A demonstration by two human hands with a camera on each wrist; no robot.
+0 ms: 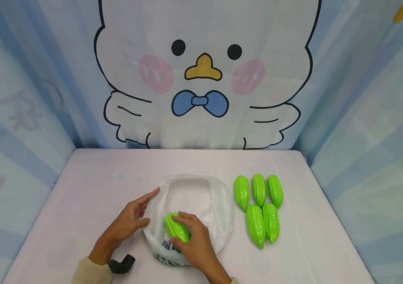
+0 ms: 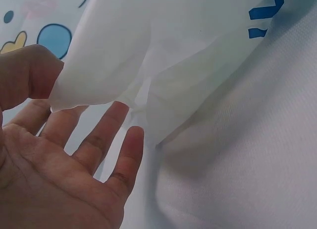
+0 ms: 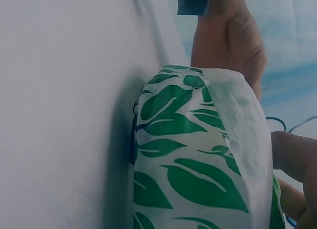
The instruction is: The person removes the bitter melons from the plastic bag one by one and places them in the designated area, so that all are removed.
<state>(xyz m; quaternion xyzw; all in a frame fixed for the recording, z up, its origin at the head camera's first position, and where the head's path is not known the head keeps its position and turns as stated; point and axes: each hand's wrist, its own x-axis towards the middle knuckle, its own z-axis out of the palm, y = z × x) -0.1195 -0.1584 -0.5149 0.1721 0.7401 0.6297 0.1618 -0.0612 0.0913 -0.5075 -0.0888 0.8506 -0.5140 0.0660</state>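
Note:
A white plastic bag (image 1: 222, 205) with its mouth spread wide lies at the middle of the table, with green leaf print (image 3: 171, 140) on its outside. My right hand (image 1: 196, 240) grips a glossy green ribbed star fruit (image 1: 176, 228) over the near left part of the bag mouth. On the bag's left side, my left hand (image 1: 130, 217) touches the rim, thumb and index finger spread well apart. In the left wrist view, the bag's edge covers some fingertips of the left hand (image 2: 64, 159).
Several more green star fruits (image 1: 256, 225) lie in two rows right of the bag on the pale tablecloth (image 1: 315, 244). A black bent piece (image 1: 121, 264) sits by the left wrist. Printed curtains (image 1: 201, 130) stand behind the table and along both sides.

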